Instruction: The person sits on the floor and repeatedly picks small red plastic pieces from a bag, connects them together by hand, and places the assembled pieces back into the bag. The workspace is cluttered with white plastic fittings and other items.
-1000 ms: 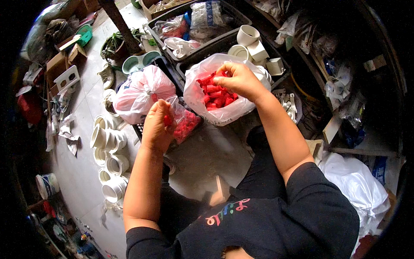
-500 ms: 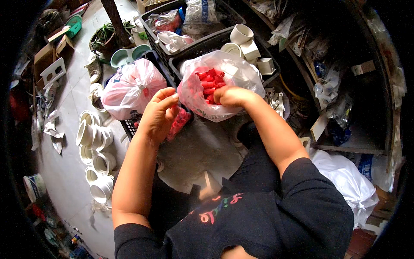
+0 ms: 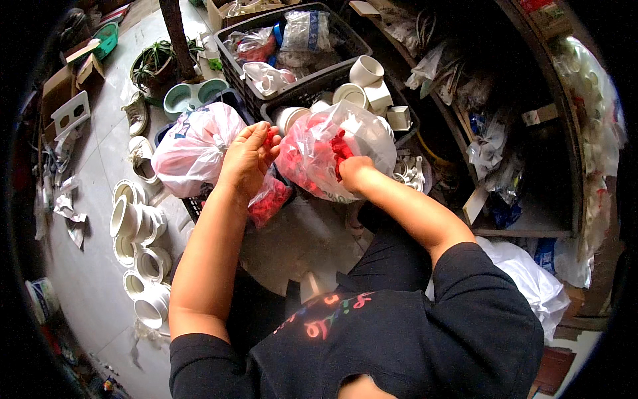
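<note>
My left hand (image 3: 247,159) is raised with its fingers curled around small red plastic pieces (image 3: 270,139), a bit of which shows at the fingertips. My right hand (image 3: 355,174) reaches into the mouth of a clear plastic bag (image 3: 375,143). Its fingers are bent down against more red tubular pieces (image 3: 341,147); their tips are hidden. Below my left hand sits a smaller clear bag of red pieces (image 3: 269,199). Beside it, a tied white bag (image 3: 198,149) with pinkish contents rests on a dark crate.
White pipe fittings (image 3: 151,264) stand in rows on the floor at left. Black crates (image 3: 299,78) hold wrapped parts and white fittings (image 3: 366,70). A potted plant (image 3: 154,66) is at the far left, a cluttered shelf (image 3: 531,231) at right, and a white sack (image 3: 525,279) beside my right arm.
My right hand has shifted slightly down and right, and red pieces are bunched beside it. The bag's mouth has changed shape. Red now shows at my left fingertips. The whole view has shifted slightly.
</note>
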`<action>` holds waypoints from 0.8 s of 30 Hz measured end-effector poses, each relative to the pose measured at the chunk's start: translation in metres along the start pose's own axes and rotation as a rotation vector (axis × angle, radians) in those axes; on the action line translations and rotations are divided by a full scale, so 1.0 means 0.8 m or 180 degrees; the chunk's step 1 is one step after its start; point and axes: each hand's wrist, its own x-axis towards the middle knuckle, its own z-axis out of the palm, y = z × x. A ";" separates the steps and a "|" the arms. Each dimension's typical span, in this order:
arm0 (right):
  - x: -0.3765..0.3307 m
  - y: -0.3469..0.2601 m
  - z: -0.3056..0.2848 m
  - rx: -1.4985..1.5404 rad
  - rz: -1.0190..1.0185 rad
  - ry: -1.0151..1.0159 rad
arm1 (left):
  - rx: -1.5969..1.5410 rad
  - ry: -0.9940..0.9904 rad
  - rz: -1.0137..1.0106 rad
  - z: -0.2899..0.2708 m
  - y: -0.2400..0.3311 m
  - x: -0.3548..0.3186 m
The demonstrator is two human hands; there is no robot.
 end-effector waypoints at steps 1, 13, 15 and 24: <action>-0.003 -0.003 -0.001 0.0034 0.0013 0.0016 | 0.0000 -0.0007 0.0011 0.000 0.003 -0.002; 0.001 -0.022 0.037 -0.0012 -0.0661 0.0803 | 0.0081 0.0034 0.0053 0.001 0.013 -0.015; 0.008 -0.023 0.043 0.0247 -0.0682 0.0711 | 0.0077 -0.0004 0.0024 -0.002 0.011 -0.016; -0.003 -0.025 0.040 -0.0518 -0.1104 0.0594 | -0.0104 -0.0032 0.0036 -0.004 0.016 -0.022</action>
